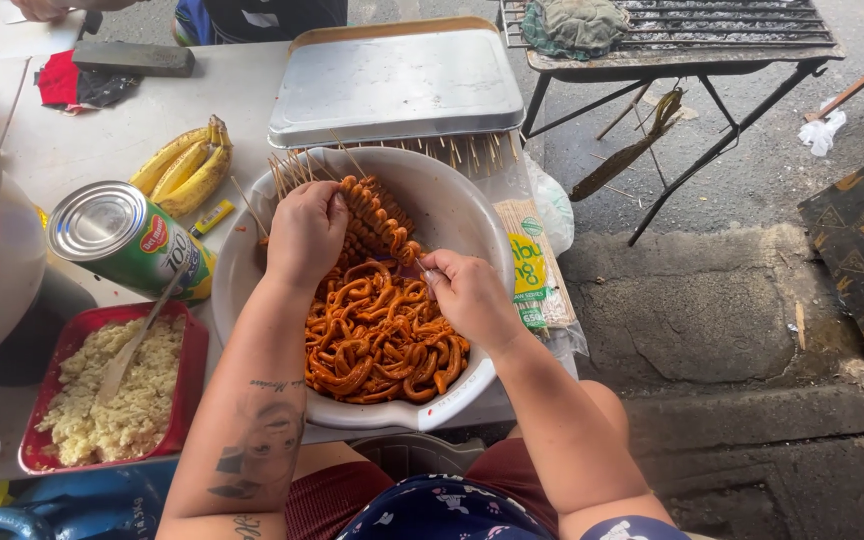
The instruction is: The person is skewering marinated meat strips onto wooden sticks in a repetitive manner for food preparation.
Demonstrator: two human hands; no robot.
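A wide white bowl point(452, 205) sits at the table's near edge, heaped with orange marinated curled meat pieces point(377, 345). Several loaded bamboo skewers point(377, 215) lean on the bowl's far side. My left hand point(307, 232) is closed around a skewer at the bowl's left rim. To its right, my right hand point(470, 293) pinches a meat piece against that skewer's end, just above the heap.
A red tray of shredded white food with a spoon point(112, 395), a green can point(132, 240) and bananas point(184, 168) lie left of the bowl. A metal tray point(392, 85) is behind it, a packet of skewers point(530, 265) to its right. A grill point(672, 40) stands at far right.
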